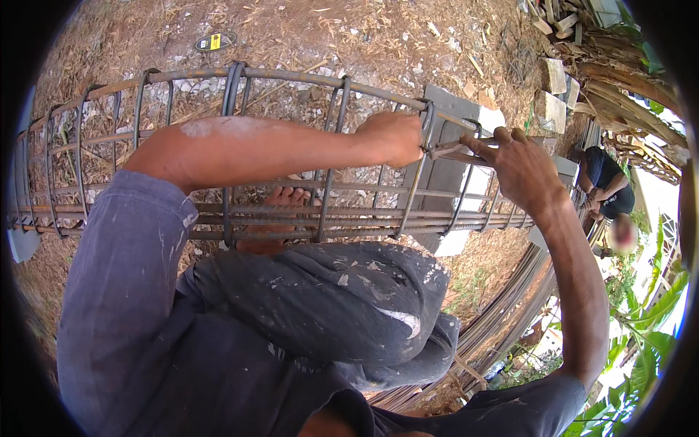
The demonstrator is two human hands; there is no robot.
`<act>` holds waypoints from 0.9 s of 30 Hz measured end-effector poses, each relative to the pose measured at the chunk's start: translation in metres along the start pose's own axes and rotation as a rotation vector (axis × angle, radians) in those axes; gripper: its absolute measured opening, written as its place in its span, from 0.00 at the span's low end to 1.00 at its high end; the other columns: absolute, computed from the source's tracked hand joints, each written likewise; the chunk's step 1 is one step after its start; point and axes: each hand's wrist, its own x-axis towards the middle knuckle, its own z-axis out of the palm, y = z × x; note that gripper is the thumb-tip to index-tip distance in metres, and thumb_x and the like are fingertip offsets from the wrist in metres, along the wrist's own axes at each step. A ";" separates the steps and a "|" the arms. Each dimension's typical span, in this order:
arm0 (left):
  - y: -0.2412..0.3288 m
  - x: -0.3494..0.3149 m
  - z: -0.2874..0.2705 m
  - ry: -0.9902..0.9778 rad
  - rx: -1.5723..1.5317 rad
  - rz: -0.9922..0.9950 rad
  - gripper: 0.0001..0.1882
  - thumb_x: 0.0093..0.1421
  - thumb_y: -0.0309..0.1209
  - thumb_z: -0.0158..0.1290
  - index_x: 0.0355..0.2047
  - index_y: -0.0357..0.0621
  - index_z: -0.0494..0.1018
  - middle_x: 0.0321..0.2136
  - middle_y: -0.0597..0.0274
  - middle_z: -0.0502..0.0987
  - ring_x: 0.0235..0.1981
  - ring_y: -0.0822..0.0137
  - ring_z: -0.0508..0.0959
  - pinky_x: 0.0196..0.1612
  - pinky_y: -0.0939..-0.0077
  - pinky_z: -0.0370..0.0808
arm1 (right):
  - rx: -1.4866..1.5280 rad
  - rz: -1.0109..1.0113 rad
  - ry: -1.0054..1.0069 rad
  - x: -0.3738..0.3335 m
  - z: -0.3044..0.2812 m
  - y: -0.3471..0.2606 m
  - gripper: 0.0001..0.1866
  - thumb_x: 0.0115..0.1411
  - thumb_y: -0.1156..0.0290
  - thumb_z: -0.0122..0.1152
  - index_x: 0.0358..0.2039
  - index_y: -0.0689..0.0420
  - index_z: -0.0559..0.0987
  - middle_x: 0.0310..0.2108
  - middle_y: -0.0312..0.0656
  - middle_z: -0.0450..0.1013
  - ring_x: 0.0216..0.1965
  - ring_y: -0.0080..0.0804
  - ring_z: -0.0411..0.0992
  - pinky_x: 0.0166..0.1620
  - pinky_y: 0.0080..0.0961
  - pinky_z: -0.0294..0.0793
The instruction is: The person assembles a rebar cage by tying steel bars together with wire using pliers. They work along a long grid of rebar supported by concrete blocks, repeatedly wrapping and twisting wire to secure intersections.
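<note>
"Cage (pixel 329 175), steel bars and hoops: one, running left to right before us, its right portion over a grey slab (pixel 437 178). Next size down?"

"Hoop (pixel 413 193), bent bar: one, between our two hands, crossing the upper bar (pixel 387 95)."

"Hands?"

"Right hand (pixel 520 169): wrapped about the pincers below, forefinger stretched along them. Left hand (pixel 393 138): clenched, close beside the hoop; what the fist encloses, we cannot tell."

"Smallest item?"

"Pincers (pixel 445 149), brownish metal: one, head toward the left fist, at the hoop. Anything between the jaws is too small for us to make out."

"Handling notes?"

"In our judgement: steady the hoop so it cannot slide; keep left knuckles clear of the jaws; seat them squarely before squeezing; work from the wrist, with measured pressure, and ease off if they slip."
</note>
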 end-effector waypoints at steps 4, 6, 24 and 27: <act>-0.003 0.003 0.007 0.023 0.019 0.000 0.14 0.48 0.32 0.52 0.29 0.32 0.80 0.37 0.42 0.81 0.40 0.48 0.82 0.41 0.55 0.79 | -0.120 -0.041 -0.086 0.003 -0.009 -0.002 0.34 0.61 0.83 0.49 0.65 0.37 0.66 0.44 0.47 0.74 0.45 0.39 0.74 0.53 0.33 0.75; -0.003 0.004 0.010 0.034 0.061 -0.021 0.14 0.53 0.36 0.56 0.33 0.40 0.81 0.37 0.46 0.81 0.41 0.47 0.80 0.45 0.55 0.77 | -0.178 -0.074 0.014 0.001 -0.004 -0.001 0.31 0.61 0.80 0.52 0.63 0.38 0.69 0.40 0.48 0.76 0.42 0.38 0.76 0.50 0.34 0.76; 0.054 0.042 0.053 0.665 -0.165 0.319 0.13 0.44 0.24 0.58 0.31 0.34 0.70 0.20 0.45 0.77 0.23 0.52 0.82 0.27 0.58 0.79 | 0.488 0.008 1.129 -0.038 -0.024 -0.030 0.15 0.48 0.66 0.77 0.21 0.57 0.77 0.14 0.37 0.69 0.20 0.28 0.71 0.26 0.31 0.70; 0.056 0.048 0.043 0.678 -0.349 0.307 0.13 0.40 0.22 0.57 0.28 0.32 0.70 0.19 0.40 0.77 0.24 0.45 0.81 0.31 0.55 0.80 | 1.539 0.364 0.511 -0.076 0.064 -0.058 0.36 0.55 0.40 0.66 0.41 0.66 0.78 0.38 0.51 0.77 0.43 0.39 0.75 0.46 0.39 0.72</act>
